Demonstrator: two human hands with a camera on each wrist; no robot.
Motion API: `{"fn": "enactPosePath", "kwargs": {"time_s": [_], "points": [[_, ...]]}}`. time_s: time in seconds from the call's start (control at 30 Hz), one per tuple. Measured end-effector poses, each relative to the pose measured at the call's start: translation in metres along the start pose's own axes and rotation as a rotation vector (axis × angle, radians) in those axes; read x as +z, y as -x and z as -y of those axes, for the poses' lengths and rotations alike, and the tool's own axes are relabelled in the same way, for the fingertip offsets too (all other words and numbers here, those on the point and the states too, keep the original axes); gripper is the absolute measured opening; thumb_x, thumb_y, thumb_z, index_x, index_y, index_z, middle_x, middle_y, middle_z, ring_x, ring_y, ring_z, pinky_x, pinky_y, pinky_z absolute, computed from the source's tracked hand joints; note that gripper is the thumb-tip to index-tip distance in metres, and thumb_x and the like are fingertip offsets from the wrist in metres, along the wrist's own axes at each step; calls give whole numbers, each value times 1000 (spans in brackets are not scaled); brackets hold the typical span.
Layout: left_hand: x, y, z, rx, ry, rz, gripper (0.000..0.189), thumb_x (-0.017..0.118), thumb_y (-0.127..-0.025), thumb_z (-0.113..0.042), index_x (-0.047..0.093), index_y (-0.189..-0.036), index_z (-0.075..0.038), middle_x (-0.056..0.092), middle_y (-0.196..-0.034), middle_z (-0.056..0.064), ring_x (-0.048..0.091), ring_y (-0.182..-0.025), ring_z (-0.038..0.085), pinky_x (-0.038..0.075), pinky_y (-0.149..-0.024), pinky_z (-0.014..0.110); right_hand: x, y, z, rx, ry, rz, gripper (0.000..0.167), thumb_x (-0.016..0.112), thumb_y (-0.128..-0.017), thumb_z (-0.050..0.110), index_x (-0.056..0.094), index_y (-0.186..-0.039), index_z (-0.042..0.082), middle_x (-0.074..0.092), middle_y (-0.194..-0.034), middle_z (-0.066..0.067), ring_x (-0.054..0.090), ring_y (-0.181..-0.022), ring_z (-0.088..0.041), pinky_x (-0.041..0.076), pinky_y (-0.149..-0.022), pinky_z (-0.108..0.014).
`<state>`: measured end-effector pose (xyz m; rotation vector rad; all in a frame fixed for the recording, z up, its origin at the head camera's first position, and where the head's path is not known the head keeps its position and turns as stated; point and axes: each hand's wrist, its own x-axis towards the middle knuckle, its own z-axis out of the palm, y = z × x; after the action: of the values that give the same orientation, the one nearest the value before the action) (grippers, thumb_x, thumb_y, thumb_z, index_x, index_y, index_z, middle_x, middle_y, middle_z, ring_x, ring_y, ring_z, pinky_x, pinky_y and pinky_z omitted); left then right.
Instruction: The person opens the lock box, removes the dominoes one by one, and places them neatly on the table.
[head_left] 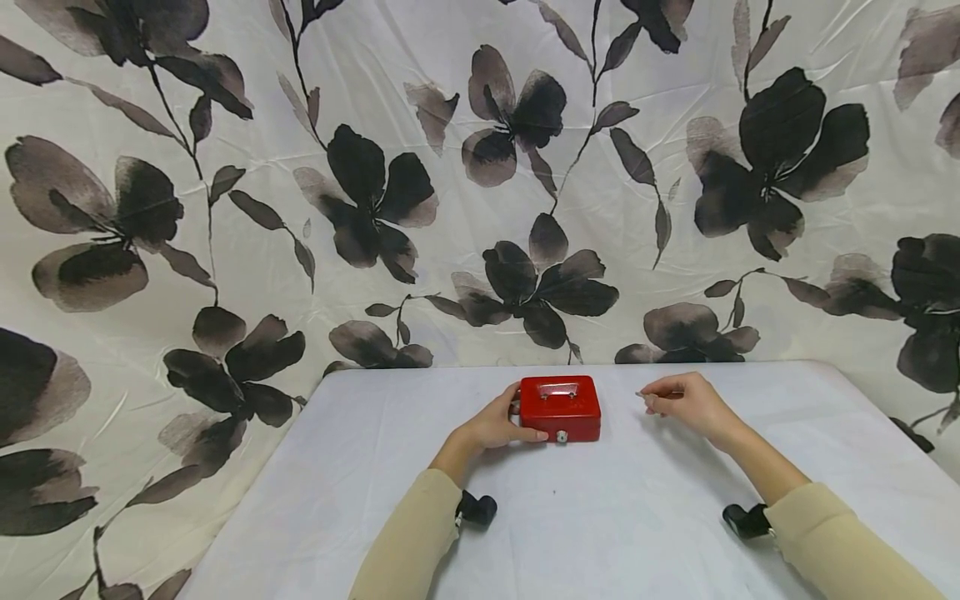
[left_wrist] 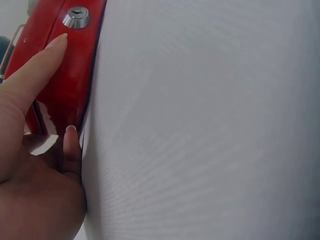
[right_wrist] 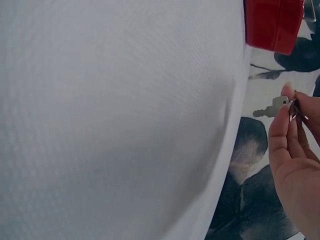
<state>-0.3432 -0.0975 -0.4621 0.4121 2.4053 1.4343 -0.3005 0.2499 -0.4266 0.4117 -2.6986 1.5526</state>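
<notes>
A red metal cash box (head_left: 559,408) with a folding handle on its lid sits on the white-covered table. Its lid is down, and the silver keyhole lock (left_wrist: 76,17) faces the person. My left hand (head_left: 491,423) grips the box's left end, the thumb lying along the front beside the lock and the other fingers around the side. To the right of the box, my right hand (head_left: 684,403) pinches a small key (right_wrist: 272,107) between thumb and fingers, raised over the table. The key's blade points left toward the box, and a metal ring hangs at its head.
The white tablecloth (head_left: 600,533) spreads on all sides of the box. Behind the table hangs a white cloth with dark flowers (head_left: 525,283). Each wrist wears a black camera mount (head_left: 477,508) close to its beige sleeve.
</notes>
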Motion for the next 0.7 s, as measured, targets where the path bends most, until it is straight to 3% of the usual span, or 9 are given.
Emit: {"fn": "enactPosePath", "kwargs": {"time_s": [0.17,0.4,0.7], "points": [[0,1,-1,6,-2,0,100,89,-80,-24,29,-160,-13,53,-141,8,47,-131,29,45,-108,56,1,2,0,-10,-33,-10,28,69,-96,4,68,-117,-14,74,-102,-26,73,-82,-18,61,-76,-36],[0,-1,0,-2,8,-10,101,89,-80,-26,29,-160,-14,53,-142,7,47,-132,29,44,-109,57,2,3,2,-13,-54,-18,25,72,-95,6,69,-110,-14,76,-91,-17,75,-84,-31,61,-76,-38],[1,-2,0,1,6,-9,99,89,-80,-25,31,-160,-15,54,-141,8,47,-131,29,44,-109,57,3,4,3,-8,-51,-24,18,72,-95,7,71,-104,-8,76,-90,-15,73,-83,-29,61,-76,-38]]}}
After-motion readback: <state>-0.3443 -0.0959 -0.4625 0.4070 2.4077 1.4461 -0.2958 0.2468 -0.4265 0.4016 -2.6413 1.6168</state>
